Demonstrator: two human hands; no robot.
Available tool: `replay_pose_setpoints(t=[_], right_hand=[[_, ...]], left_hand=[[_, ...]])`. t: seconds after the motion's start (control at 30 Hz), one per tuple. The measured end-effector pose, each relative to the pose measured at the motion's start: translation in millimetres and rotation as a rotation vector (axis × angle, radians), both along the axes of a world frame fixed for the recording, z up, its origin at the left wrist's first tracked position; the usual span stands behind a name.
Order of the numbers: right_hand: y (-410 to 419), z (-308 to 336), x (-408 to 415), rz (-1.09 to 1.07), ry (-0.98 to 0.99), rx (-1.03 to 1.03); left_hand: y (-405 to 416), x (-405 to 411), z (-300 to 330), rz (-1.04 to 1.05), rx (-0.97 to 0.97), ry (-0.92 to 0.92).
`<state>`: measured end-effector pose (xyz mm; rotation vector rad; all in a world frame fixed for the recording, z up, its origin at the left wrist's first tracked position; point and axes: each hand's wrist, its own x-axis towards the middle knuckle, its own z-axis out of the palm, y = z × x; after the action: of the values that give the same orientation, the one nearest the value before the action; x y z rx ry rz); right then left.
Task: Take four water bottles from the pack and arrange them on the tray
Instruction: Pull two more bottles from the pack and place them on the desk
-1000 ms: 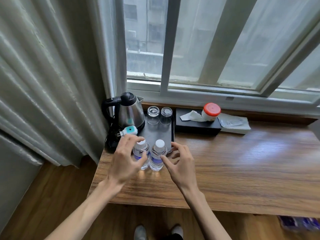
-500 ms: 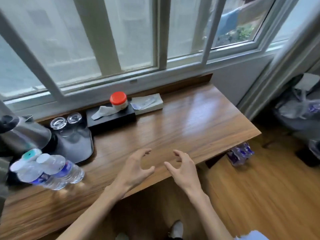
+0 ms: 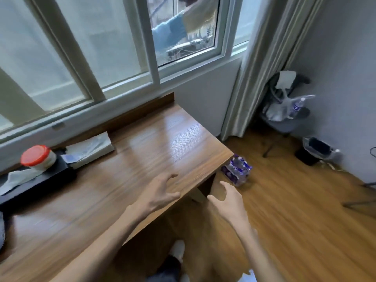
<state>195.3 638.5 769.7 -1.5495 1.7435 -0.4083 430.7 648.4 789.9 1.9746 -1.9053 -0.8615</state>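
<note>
Nearest the camera, two bare forearms reach forward and to the right, and a foot shows on the wooden floor below them. The left hand (image 3: 160,192) hovers over the near right part of the bench (image 3: 130,159), fingers spread and curled, holding nothing. The right hand (image 3: 228,201) is already past the bench edge, over the floor (image 3: 284,210), also loosely spread and empty, its thumb pointing left. Just beyond it, down on the floor beside the bench's right corner, sits the pack (image 3: 237,171) of water bottles, wrapped in clear film with purple labels; motion blur makes it impossible to count the bottles left in it or to tell for sure which way its long side runs, though the caps seem to face upward. The pack lies ahead of and to the right of both hands, and lower, so the right hand is clearly the nearer one and looks best placed to go down for the next bottle, with the left following. The tray is out of view, somewhere off the left edge. Farther back on the bench's left side stand a red-lidded jar (image 3: 36,157) on a black tissue box (image 3: 38,180), and beyond them the window (image 3: 101,47).
</note>
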Motion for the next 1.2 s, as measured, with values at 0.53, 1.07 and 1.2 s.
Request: replay_pose_setpoints(t=[0.53, 1.07, 1.2], right_hand=[[-206.4, -39.1, -190.5, -0.215, 0.064, 0.243], [-459.3, -151.8, -333.5, -0.008, 0.057, 0.459], [-506.4, -208.5, -347.4, 0.065, 0.066, 0.557]], left_hand=[[-259.8, -218.0, -28.1, -0.279, 0.161, 0.049], [-471.7, -375.3, -153.0, 0.019, 0.462, -0.008], [-511.7, -399.4, -206.2, 0.138, 0.542, 0.004]])
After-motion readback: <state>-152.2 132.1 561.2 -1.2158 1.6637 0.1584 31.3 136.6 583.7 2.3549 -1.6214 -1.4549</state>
